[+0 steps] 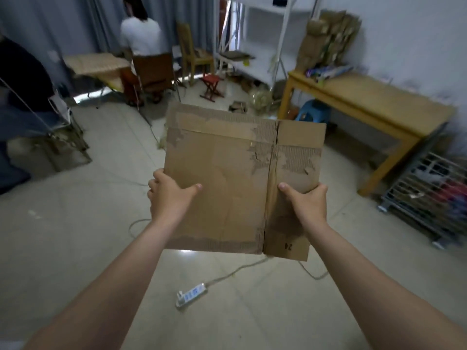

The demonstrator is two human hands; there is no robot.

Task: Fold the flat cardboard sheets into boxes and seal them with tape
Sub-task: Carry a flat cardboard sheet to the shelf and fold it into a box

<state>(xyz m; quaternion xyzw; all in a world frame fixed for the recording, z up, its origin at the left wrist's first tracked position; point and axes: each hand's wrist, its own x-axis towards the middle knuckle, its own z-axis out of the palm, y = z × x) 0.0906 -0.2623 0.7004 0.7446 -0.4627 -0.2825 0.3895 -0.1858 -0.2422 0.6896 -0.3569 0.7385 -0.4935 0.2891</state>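
Head view, left to right: left hand (pixel 169 195) pinches the worn flat brown cardboard sheet (pixel 227 178) at its left edge, right hand (pixel 305 202) its right; sheet mid-frame, extending upward from both grips, crease nearer the right.

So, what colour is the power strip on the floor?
The power strip is white with bluish sockets; head view.

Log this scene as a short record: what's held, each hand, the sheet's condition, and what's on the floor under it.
held item: flat cardboard sheet, not yet folded into a box
left hand: grips the sheet's left edge, thumb on top
right hand: grips the right edge, thumb on top
sheet condition: torn surface patches, crease lines, "24" marked near the lower right corner
floor below: white power strip with its cable
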